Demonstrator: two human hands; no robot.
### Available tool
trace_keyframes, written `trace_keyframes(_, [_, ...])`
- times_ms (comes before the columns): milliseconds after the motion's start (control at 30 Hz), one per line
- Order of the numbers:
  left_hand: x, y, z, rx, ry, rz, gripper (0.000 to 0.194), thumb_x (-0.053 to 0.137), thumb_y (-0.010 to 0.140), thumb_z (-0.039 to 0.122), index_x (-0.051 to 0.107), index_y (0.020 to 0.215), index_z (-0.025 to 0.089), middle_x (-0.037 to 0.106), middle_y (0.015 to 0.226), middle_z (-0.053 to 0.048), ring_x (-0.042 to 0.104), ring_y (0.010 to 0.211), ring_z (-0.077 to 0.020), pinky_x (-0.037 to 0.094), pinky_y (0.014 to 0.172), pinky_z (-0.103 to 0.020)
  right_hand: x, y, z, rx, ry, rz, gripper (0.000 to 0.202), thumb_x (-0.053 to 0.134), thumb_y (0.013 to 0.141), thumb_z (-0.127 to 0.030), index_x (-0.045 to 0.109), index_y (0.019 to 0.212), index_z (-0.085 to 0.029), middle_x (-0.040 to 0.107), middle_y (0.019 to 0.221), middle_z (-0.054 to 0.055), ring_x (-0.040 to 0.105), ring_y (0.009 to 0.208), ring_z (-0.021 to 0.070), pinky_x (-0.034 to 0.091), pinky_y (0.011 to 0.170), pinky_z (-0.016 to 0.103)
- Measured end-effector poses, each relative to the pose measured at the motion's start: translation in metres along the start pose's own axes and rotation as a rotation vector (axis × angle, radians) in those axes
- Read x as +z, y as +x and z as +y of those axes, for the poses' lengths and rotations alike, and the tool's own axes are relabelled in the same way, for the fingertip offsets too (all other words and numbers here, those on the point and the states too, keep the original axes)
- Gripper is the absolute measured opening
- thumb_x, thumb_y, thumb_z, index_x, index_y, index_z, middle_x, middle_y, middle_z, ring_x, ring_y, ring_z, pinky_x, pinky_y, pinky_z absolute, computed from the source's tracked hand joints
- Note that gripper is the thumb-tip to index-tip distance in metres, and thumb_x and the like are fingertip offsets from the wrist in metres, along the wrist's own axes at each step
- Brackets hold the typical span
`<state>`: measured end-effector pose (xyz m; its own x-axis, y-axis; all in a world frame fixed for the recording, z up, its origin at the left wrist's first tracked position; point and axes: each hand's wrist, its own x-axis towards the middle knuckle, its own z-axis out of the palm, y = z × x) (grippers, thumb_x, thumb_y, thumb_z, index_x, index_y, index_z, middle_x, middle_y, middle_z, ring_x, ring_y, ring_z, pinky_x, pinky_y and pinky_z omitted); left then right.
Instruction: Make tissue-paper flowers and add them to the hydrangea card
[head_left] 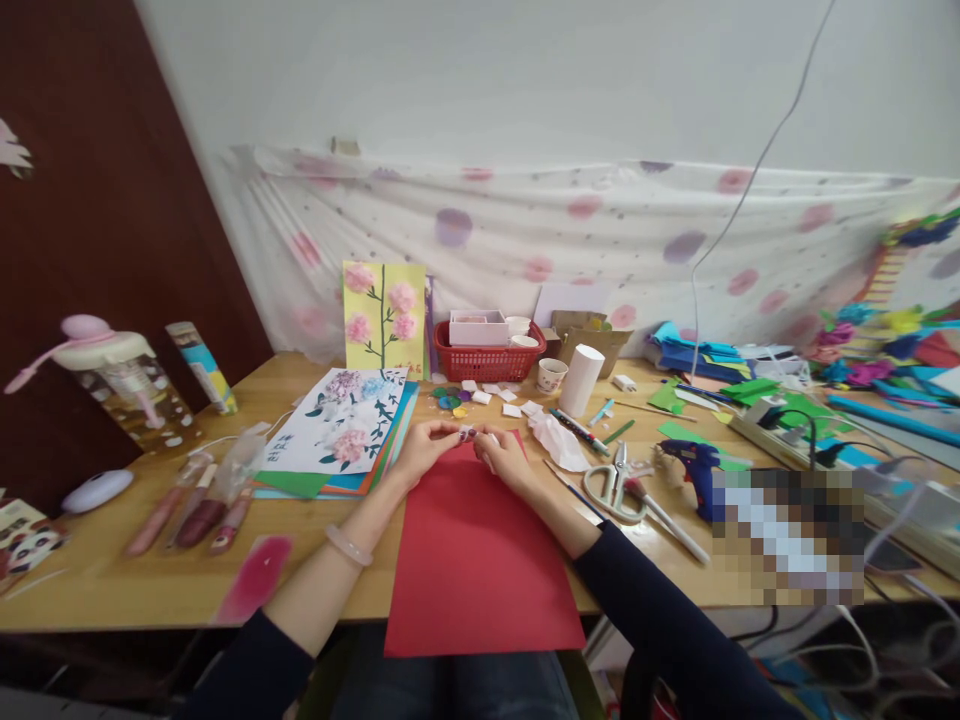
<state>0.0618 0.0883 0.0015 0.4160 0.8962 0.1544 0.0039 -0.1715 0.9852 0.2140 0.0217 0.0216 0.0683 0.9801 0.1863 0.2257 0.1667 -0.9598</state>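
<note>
Feed obs., head cam: I have both hands up close tog. over the far edge of the red sheet [484, 560]. L hand [429, 452]: fingertips pinched on a small dark-and-pale bit [466, 433]. R hand [502, 458]: fingers curled in, tips meeting L's at the same bit; too small & covered for me to ID. Sheet runs from under the hands twd. the wearer, near end past the table [375, 592] edge. Writing: L of L hand, white flower picture [306, 440] has dark handwritten characters at its left side, too small for me to read w/ certainty; it tops a stack of coloured sheets. Beyond L hand, yellow flower picture [367, 335] stands upright, red characters low R, also illegible. Straight beyond hands, red basket [487, 366]; R of it, paper cup [552, 376] w/ printed pattern, then plain white tube [583, 382]. Just R of R hand: crumpled tissue [561, 442]; further R, scissors [618, 480], then blue glue gun [694, 470], any label unreadable from here. Pixelated block [787, 535] beside that, contents masked.
</note>
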Motion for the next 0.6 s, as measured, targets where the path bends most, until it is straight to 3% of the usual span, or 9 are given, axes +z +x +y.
trace_keyframes(433, [0.0013,0.0027,-0.0035,-0.014,-0.112,0.026,0.018,0.062,0.091,0.029,0.066,0.094,0.012,0.07,0.094,-0.004,0.068,0.085,-0.0169,0.056,0.08,-0.038,0.0006,0.0025,0.0041,0.001,0.018,0.02,0.015,0.051,0.075,-0.031,0.056,0.068,-0.019,0.042,0.05,-0.007,0.036,0.046,0.0102,0.027,0.045,0.022])
trace_keyframes(600, [-0.0001,-0.0007,0.0038,-0.014,-0.145,0.044,0.017,0.072,0.078,0.019,0.07,0.094,0.013,0.075,0.091,-0.005,0.069,0.085,-0.0177,0.054,0.085,-0.037,0.0007,0.0029,0.0043,0.021,0.02,0.009,0.017,0.05,0.077,-0.031,0.053,0.065,-0.02,0.041,0.047,-0.007,0.035,0.043,0.0096,0.026,0.043,0.022])
